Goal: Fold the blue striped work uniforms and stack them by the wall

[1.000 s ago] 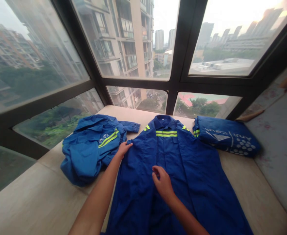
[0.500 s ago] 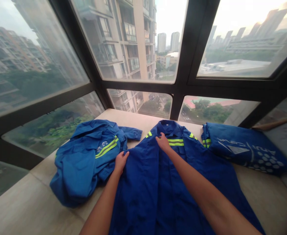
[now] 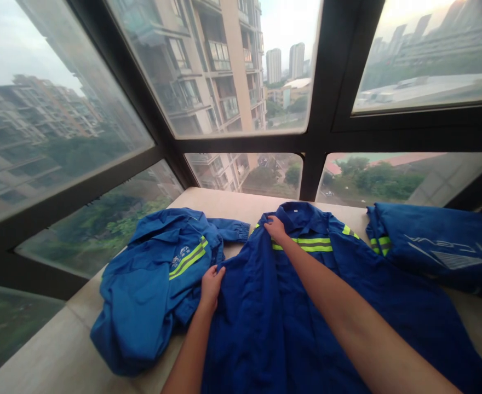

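A dark blue work jacket [image 3: 315, 279] with yellow and grey reflective strips lies spread out in front of me, its collar toward the window. My left hand [image 3: 212, 285] pinches the jacket's left edge, near the sleeve. Farther up, my right hand [image 3: 274, 229] has its fingers closed on the cloth at the shoulder, beside the collar. My right forearm crosses over the front of the jacket and hides part of it. The lower end of the jacket runs out of view.
To the left, a lighter blue jacket [image 3: 142, 295] lies crumpled, a cuff poking out behind. A folded blue garment or bag [image 3: 442, 241] with white print rests at the right. All lie on a pale stone sill [image 3: 80, 339] below dark window frames [image 3: 241, 145].
My view has turned left, so things sit farther right. My right hand has shifted from the chest strip toward the shoulder and closed on cloth there. My left hand keeps its hold.
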A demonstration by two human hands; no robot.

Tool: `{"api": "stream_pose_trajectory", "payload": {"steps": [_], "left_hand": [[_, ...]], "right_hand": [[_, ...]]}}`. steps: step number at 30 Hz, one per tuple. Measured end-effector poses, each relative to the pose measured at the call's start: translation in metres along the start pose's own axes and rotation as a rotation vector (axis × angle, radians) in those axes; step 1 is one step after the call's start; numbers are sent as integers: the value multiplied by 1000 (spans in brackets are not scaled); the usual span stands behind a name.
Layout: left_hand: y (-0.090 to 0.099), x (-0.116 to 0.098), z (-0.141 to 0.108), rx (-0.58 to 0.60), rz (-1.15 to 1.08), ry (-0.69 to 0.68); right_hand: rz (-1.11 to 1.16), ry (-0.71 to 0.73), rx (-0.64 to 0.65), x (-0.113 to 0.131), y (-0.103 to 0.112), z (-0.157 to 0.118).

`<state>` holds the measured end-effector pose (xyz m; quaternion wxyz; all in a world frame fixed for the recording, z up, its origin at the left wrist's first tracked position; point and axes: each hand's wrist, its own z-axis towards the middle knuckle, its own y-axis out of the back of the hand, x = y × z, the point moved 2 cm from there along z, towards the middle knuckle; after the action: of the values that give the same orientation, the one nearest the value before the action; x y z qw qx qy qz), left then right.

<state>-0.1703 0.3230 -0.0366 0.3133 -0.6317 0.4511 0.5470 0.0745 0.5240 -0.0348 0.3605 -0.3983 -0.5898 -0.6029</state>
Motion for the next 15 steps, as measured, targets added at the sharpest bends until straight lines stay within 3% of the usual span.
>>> {"api": "stream_pose_trajectory", "payload": {"steps": [7, 10, 13, 15], "left_hand": [[7, -8, 11, -62, 10, -13], [7, -10, 11, -75, 65, -32], [15, -13, 3, -81, 152, -76], [26, -16, -10, -82, 225, -126]], "right_hand": [[-48, -61, -41, -2, 28, -5], [-52, -44, -71, 8, 36, -21], [-40, 29, -87, 16, 43, -65], [-29, 106, -63, 14, 49, -114]]}}
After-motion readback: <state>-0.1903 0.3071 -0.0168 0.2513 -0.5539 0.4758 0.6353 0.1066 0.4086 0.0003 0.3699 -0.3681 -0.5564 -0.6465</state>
